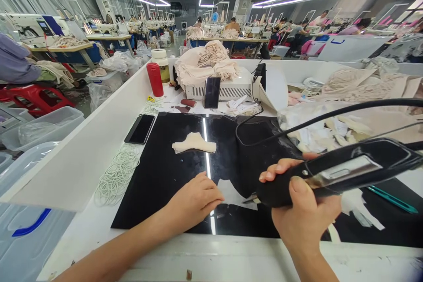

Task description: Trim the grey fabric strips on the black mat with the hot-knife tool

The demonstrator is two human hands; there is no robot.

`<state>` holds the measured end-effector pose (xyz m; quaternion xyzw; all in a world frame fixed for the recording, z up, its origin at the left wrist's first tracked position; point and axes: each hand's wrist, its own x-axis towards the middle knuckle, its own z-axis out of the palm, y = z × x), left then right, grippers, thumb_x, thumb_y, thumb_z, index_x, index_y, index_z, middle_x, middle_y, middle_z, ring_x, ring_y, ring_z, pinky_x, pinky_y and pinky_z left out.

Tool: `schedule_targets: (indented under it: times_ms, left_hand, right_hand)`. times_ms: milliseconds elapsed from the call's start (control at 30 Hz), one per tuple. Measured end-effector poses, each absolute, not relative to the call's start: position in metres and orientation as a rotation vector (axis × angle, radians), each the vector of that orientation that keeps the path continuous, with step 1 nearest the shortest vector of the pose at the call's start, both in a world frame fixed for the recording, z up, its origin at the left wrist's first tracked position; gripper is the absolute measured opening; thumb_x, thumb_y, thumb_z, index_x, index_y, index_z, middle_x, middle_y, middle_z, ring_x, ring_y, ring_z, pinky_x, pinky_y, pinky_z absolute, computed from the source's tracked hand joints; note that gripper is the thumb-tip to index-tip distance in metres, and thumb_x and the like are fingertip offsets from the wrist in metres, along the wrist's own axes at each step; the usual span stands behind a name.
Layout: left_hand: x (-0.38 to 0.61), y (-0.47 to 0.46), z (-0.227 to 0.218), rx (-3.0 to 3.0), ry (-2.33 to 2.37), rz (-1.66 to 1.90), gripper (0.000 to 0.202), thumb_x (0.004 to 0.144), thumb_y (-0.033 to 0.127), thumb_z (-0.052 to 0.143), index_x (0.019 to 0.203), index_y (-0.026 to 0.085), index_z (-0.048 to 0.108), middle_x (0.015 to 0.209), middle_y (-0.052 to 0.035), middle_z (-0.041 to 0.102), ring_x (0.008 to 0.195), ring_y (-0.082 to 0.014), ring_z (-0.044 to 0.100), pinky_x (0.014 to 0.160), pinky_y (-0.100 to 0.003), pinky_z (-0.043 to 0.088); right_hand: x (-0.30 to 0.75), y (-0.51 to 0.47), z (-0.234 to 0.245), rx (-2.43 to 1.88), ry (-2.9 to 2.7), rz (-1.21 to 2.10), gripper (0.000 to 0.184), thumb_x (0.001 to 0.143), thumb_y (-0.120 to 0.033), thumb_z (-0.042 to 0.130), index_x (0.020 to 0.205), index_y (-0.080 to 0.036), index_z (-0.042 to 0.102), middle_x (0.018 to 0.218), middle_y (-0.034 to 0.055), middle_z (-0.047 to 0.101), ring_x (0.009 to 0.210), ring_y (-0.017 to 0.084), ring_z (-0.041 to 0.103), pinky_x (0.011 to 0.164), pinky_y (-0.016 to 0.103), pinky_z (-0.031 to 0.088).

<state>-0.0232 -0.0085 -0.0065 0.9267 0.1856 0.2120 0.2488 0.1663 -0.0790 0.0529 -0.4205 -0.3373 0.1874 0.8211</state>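
Note:
My right hand [302, 211] is wrapped round the black handle of a corded cutting tool [346, 169], whose metal tip points left and down at the black mat [158, 172]. My left hand [194, 200] rests on the mat just left of the tip, fingers together and lying flat, holding nothing. A small cream fabric piece [194, 143] lies on the mat beyond my left hand, apart from both hands. The tool's black cable [317, 119] loops over the mat to the right.
A black phone [140, 129] and a heap of white elastic rings [117, 174] lie left of the mat. Behind stand a red bottle [155, 79], a white machine box [228, 89] with a phone leaning on it, and folded cream fabric [205, 64]. Scraps lie right.

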Motion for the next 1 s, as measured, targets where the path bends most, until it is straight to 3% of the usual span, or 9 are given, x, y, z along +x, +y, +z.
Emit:
schedule_targets:
  times_ms: [400, 633, 767, 867, 1000]
  left_hand:
    - [-0.023, -0.007, -0.009, 2.502, 0.519, 0.521, 0.014, 0.103, 0.021, 0.059, 0.106, 0.022, 0.073, 0.099, -0.0026, 0.065, 0.097, -0.0176, 0.061, 0.112, -0.041, 0.044]
    - [-0.023, -0.008, -0.007, 2.513, 0.504, 0.517, 0.016, 0.104, 0.022, 0.058, 0.102, 0.022, 0.074, 0.089, -0.0006, 0.065, 0.087, -0.0154, 0.063, 0.115, -0.041, 0.04]
    - [-0.022, -0.01, -0.003, 2.494, 0.482, 0.516, 0.015, 0.098, 0.021, 0.067, 0.112, 0.022, 0.072, 0.108, -0.0037, 0.068, 0.102, -0.0184, 0.065, 0.121, -0.047, 0.034]
    - [-0.022, -0.011, 0.0, 2.45, 0.459, 0.441, 0.03, 0.088, 0.022, 0.08, 0.117, 0.023, 0.07, 0.125, -0.0047, 0.067, 0.119, -0.0229, 0.061, 0.125, -0.054, 0.025]
    - [-0.022, -0.01, 0.001, 2.427, 0.463, 0.353, 0.045, 0.081, 0.025, 0.088, 0.122, 0.025, 0.069, 0.13, -0.0051, 0.066, 0.127, -0.0262, 0.057, 0.125, -0.059, 0.024]
  right_hand:
    - [0.144, -0.077, 0.038, -0.879, -0.863, 0.504, 0.037, 0.091, -0.029, 0.075, 0.122, -0.029, 0.055, 0.088, -0.0023, 0.062, 0.069, 0.017, 0.063, 0.067, 0.038, 0.055]
    - [0.152, -0.074, 0.038, -0.892, -0.883, 0.483, 0.036, 0.09, -0.029, 0.076, 0.12, -0.028, 0.056, 0.087, -0.0026, 0.063, 0.068, 0.017, 0.063, 0.067, 0.038, 0.055]
    - [0.156, -0.072, 0.042, -0.92, -0.809, 0.447, 0.038, 0.088, -0.03, 0.077, 0.119, -0.028, 0.056, 0.086, -0.003, 0.063, 0.066, 0.016, 0.062, 0.066, 0.037, 0.054]
    - [0.153, -0.076, 0.043, -0.902, -0.795, 0.474, 0.039, 0.087, -0.032, 0.078, 0.119, -0.029, 0.057, 0.086, -0.0029, 0.062, 0.066, 0.017, 0.061, 0.065, 0.036, 0.054]
    - [0.146, -0.084, 0.041, -0.87, -0.842, 0.525, 0.037, 0.089, -0.032, 0.077, 0.121, -0.03, 0.057, 0.088, -0.0019, 0.061, 0.069, 0.017, 0.061, 0.066, 0.037, 0.054]
